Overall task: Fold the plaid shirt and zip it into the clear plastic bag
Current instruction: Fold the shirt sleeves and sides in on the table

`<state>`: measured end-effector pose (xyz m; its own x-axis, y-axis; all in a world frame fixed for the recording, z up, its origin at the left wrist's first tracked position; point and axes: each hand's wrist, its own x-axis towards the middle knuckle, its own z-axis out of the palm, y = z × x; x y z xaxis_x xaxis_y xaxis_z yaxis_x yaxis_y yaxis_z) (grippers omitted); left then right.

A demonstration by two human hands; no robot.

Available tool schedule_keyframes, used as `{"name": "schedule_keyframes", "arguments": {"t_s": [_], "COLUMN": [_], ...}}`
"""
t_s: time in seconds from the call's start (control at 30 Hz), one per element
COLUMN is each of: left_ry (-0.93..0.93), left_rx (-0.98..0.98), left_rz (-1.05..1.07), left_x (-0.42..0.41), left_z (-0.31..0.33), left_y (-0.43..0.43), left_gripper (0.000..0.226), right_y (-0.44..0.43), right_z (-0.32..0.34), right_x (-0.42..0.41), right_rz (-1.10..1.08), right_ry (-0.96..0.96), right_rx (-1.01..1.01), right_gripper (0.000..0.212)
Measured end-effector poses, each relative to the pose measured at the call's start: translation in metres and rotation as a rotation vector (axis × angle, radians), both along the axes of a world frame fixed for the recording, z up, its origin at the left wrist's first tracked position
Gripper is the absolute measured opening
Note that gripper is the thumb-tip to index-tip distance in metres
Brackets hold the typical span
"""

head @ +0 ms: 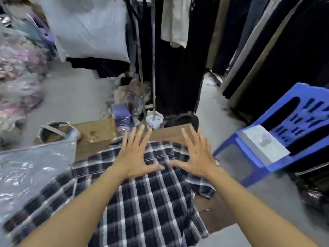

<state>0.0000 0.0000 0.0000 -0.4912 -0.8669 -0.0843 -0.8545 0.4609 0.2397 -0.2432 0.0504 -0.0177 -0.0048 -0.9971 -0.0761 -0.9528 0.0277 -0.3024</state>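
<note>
The plaid shirt, dark navy with white checks, lies spread on brown cardboard on the floor. One sleeve stretches toward the lower left, over the clear plastic bag. My left hand rests flat with fingers spread on the far part of the shirt. My right hand lies flat beside it, fingers spread, on the shirt's far right part. The thumbs almost meet. Neither hand holds anything.
A blue plastic chair with a white packet on its seat stands at the right. A rack of dark hanging clothes rises straight ahead. Bagged garments pile up at the left. Clutter sits around the rack's foot.
</note>
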Motion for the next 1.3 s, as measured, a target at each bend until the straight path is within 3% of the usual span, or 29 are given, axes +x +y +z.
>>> {"name": "schedule_keyframes", "arguments": {"t_s": [0.2,0.4,0.53,0.8,0.93,1.07,1.2,1.3], "left_ry": [-0.093,-0.169,-0.186,-0.198,-0.199,-0.203,-0.196,-0.154], "left_rx": [0.120,0.255,0.306,0.342,0.328,0.342,0.331,0.322], "left_rz": [-0.149,-0.164,-0.144,-0.127,-0.127,-0.132,-0.181,-0.174], "left_x": [-0.056,-0.090,-0.095,-0.097,-0.097,-0.094,-0.070,-0.030], "left_z": [-0.047,-0.070,-0.071,-0.068,-0.070,-0.073,-0.061,-0.057], "left_y": [0.018,0.028,0.030,0.029,0.028,0.026,0.023,0.014], "left_gripper": [0.138,0.154,0.160,0.164,0.165,0.159,0.124,0.125], "right_y": [0.040,0.048,0.041,0.033,0.031,0.035,0.035,0.042], "right_z": [-0.051,-0.074,-0.072,-0.043,0.008,0.045,0.028,-0.001], "right_x": [-0.055,-0.091,-0.100,-0.090,-0.061,-0.012,0.035,0.065], "right_rz": [-0.123,-0.309,-0.333,-0.372,-0.320,-0.079,0.067,0.166], "right_ry": [0.071,-0.019,-0.089,-0.198,-0.476,-0.635,-0.638,-0.597], "right_rx": [0.194,0.232,0.227,0.054,0.053,0.163,0.288,0.340], "right_gripper": [0.123,0.076,0.057,0.009,0.020,0.018,0.013,0.019]}}
